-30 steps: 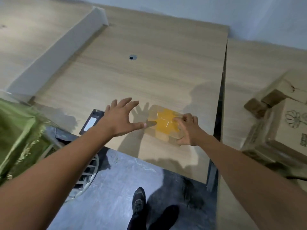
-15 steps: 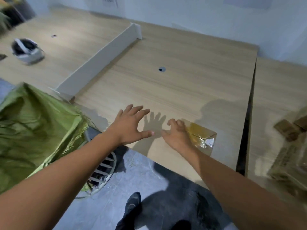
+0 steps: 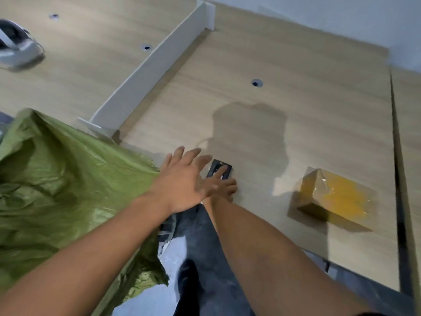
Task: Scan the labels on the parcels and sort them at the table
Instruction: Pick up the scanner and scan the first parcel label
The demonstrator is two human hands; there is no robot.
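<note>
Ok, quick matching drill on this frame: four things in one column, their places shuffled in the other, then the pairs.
Things:
1. taped parcel
2. black device
3. green sack
4. white divider

Places:
A. standing upright along the left side of the table
B. under a finger of the right hand, by the near table edge
C. lying on the table toward its right side, no hand on it
D. bunched up off the table's near left corner

Pairs: 1-C; 2-B; 3-D; 4-A
</note>
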